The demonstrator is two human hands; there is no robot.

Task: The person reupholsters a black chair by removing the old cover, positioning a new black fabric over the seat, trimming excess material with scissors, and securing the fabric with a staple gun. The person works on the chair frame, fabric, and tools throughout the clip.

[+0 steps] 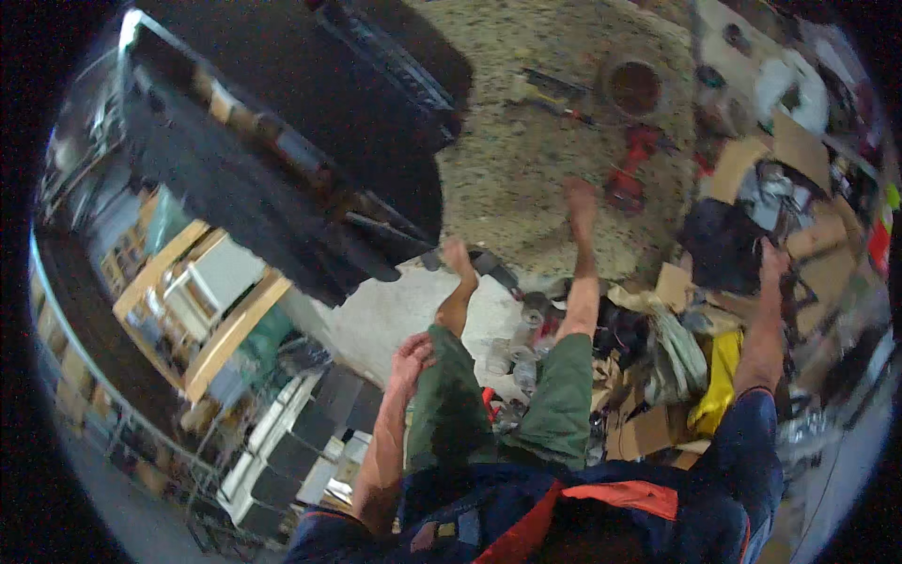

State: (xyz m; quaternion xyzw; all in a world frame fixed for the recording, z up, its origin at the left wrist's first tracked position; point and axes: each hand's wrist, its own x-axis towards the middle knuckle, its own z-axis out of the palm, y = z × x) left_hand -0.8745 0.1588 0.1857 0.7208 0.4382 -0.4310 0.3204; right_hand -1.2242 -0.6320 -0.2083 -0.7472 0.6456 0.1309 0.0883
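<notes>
My left hand (413, 355) hangs beside my left thigh, over the green shorts (449, 399). Its fingers are loosely bent and a little apart, with nothing visible in them. Out to the right, my right hand (774, 261) is closed at the edge of a dark, soft bundle (719, 240); whether this is a bag or a cloth cannot be made out. The bundle is in front of open cardboard boxes (822, 268), one with crumpled clear plastic (772, 199) in it.
Ahead on a speckled slab lie a red cordless drill (634, 169), a long tool (559, 99) and a round pot (633, 87). A large dark-draped frame (272, 179) stands at left, near wooden shelving (235, 334). Plastic bottles (512, 357) and a yellow bag (719, 381) lie near my legs.
</notes>
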